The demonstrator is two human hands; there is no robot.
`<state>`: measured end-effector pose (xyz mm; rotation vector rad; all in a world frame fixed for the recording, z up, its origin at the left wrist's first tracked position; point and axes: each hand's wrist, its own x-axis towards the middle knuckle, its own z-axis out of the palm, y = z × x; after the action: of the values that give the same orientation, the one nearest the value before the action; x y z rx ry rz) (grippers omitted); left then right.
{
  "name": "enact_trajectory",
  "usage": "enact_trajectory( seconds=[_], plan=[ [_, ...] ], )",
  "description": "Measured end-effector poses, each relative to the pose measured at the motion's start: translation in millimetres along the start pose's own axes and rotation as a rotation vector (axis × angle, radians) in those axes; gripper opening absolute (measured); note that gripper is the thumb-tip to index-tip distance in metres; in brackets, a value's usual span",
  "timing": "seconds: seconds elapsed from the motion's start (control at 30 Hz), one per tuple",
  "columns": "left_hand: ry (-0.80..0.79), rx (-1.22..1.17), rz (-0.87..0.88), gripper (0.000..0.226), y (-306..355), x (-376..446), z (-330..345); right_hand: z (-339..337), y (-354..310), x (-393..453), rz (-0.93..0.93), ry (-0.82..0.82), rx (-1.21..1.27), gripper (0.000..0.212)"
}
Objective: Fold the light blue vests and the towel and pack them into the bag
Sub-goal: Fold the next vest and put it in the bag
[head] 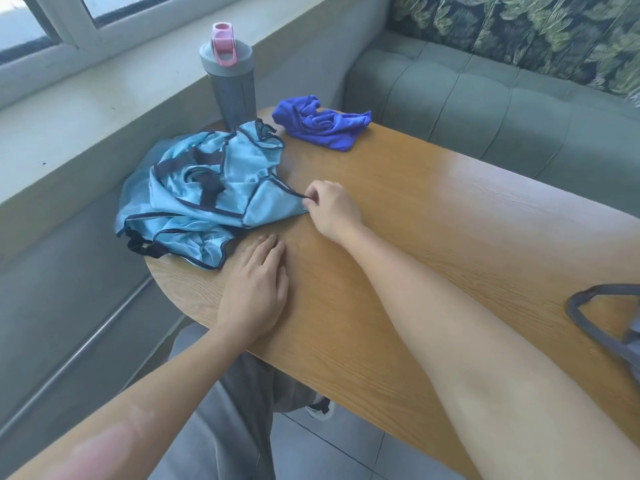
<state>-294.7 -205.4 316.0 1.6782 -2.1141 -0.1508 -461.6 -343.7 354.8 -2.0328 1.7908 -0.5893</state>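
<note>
A rounded wooden desk (433,216) stood beside a window sill and a green tufted sofa (502,98). A grey bag (613,320) lay at its right edge, contents unseen. The light blue vests (194,202) sat crumpled at the far left end, the blue towel (322,124) bunched beyond, near a grey bottle (230,81). The right hand (332,206) pinched a vest's corner; the left hand (256,285) rested flat on the desk.

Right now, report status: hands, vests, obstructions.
Right hand pinching dark trim of crumpled light blue mesh vests. Left hand flat on wooden table. Crumpled dark blue towel unfolded. Nothing blocking.
</note>
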Motion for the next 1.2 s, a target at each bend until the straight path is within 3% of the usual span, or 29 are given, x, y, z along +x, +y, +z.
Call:
enact_trajectory(
  seconds=[0.1, 0.3, 0.57, 0.8, 1.03, 1.13, 1.2],
  plan=[
    [0.004, 0.007, -0.003, 0.046, 1.7, -0.5, -1.9, -16.9, 40.4, -18.2, 0.048, 0.061, -0.137, 0.012],
    [0.020, 0.007, -0.008, 0.039, 6.2, -0.9, -4.8, -39.0, 104.3, -88.0, 0.226, 0.246, -0.173, 0.013],
    [0.077, 0.054, -0.038, 0.048, 10.7, -3.9, -12.5, -57.2, 125.7, -173.8, 0.336, 0.288, -0.220, 0.011],
    [0.030, 0.080, 0.007, 0.071, 9.9, -4.1, -13.1, -66.2, 122.0, -220.4, 0.269, 0.200, -0.011, 0.006],
    [0.016, 0.121, 0.060, 0.073, 11.1, -3.8, -10.1, -64.0, 112.5, -236.3, 0.260, 0.055, -0.057, 0.015],
    [0.003, 0.181, 0.151, 0.068, 10.2, -1.8, -7.3, -67.8, 112.3, -231.9, 0.318, 0.101, 0.097, 0.017],
    [-0.009, 0.211, 0.234, 0.068, 10.3, 0.1, -3.9, -72.3, 112.4, -230.9, 0.398, 0.172, 0.327, 0.015]
  ],
)
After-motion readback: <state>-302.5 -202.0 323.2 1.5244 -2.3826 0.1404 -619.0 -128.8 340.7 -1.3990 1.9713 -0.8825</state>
